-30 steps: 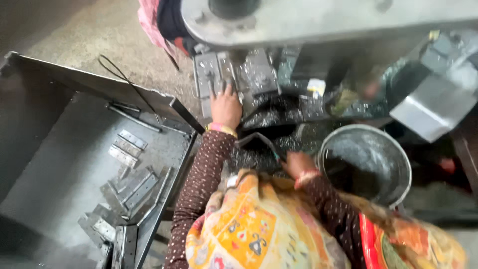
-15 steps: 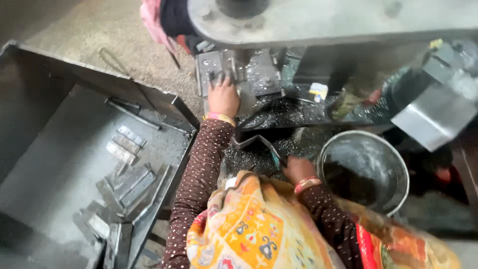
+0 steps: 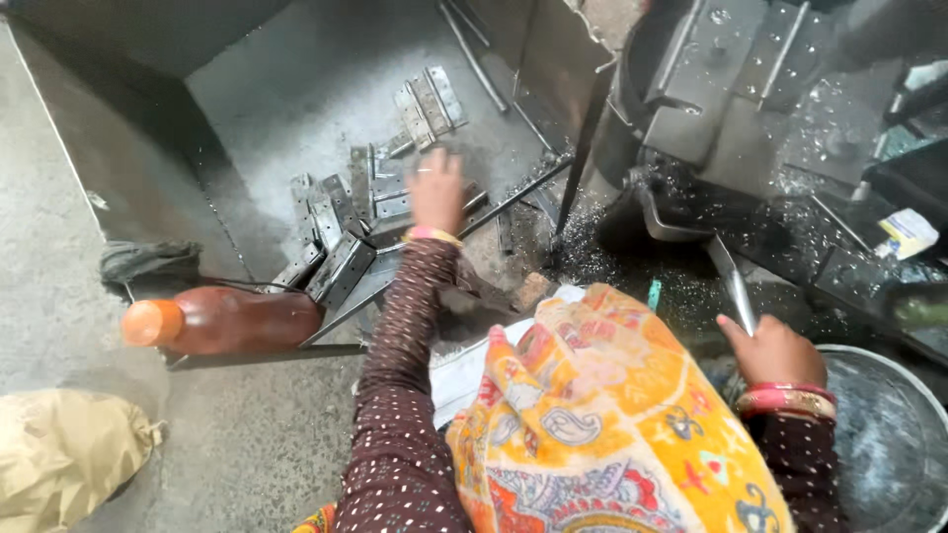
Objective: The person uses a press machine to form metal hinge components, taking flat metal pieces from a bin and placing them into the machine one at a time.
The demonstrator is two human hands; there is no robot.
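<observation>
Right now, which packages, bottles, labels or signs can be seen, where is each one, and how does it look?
Bottle: lying on its side at the left, against the front edge of the metal tray; brown body, orange cap.
Sack: on the floor at bottom left; tan, crumpled.
Small packet: at the far right, beside the machine; white with yellow, flat, rectangular.
No signs or screens show.

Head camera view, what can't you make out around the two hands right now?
- Left hand: motion-blurred over the metal hinges; whether it grips one cannot be told.
- Right hand: holds a thin metal tool, its lower end hidden by the fingers.
- Steel bowl: cut off by the frame's right and bottom edges.
- Bottle: contents unclear.
</observation>
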